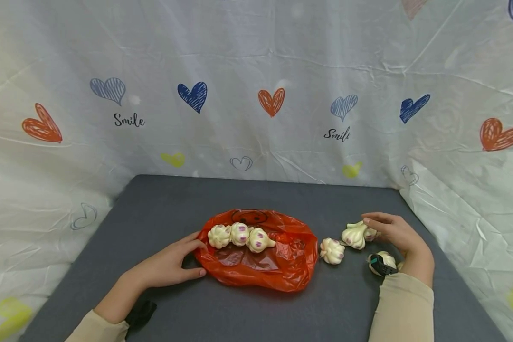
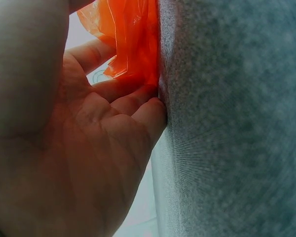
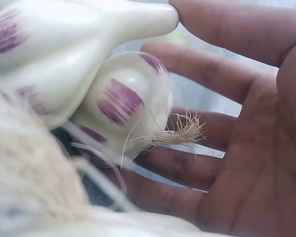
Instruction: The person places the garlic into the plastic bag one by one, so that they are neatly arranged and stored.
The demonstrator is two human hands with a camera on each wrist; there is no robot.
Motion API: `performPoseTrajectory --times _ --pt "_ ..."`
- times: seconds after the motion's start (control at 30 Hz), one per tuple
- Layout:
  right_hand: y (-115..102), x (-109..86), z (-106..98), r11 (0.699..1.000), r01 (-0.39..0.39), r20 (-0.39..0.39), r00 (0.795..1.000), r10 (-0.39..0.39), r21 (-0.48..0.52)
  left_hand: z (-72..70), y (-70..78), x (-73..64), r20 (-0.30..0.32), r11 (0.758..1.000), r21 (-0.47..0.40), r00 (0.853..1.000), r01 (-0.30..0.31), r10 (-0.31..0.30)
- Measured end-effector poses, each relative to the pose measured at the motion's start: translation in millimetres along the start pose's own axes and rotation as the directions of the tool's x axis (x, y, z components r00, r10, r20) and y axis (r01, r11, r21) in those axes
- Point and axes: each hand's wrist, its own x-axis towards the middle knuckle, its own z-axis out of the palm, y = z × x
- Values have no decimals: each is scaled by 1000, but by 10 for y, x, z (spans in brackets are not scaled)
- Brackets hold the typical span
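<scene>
A crumpled red plastic bag (image 1: 256, 278) lies spread with its mouth open upward. In it sits a row of garlic bulbs (image 1: 240, 234). My left hand (image 1: 169, 260) rests at the bag's left edge, thumb apart from the fingers; fingertips touch the orange-red plastic (image 2: 133, 39) in the left wrist view. On the right, my right hand (image 1: 399, 233) reaches around a purple-marked garlic bulb (image 3: 121, 98), its fingers spread and fairly straight behind it. The thumb tip meets the stem of a second bulb (image 3: 59, 54) in front.
One loose garlic bulb (image 1: 332, 251) lies just right of the bag. Another bulb (image 1: 386, 259) sits under the right wrist, partly hidden by the black wrist camera (image 1: 381, 266). The dark grey table (image 1: 239, 313) meets a white curtain (image 1: 299, 161) printed with hearts.
</scene>
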Motion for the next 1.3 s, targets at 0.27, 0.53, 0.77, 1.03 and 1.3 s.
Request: performPoseTrajectory --times 0.27,0.53,0.77,1.03,1.3 --pt "2 14 9 1000 -14 -16 1000 14 0 0 -11 -7 6 1000 -1 1000 5 -5" --pt "26 21 -13 999 -12 -30 999 11 -33 -2 -8 -5 5 1000 -6 1000 2 -2" --pt "32 23 -13 999 -18 -31 999 17 -41 2 -8 0 6 1000 -3 1000 10 -9" --pt "33 26 3 1000 -14 -33 999 13 -13 4 -14 4 0 1000 13 1000 15 -15" --pt "25 28 -13 998 -9 -16 1000 8 -67 3 -10 6 4 1000 14 1000 25 -25"
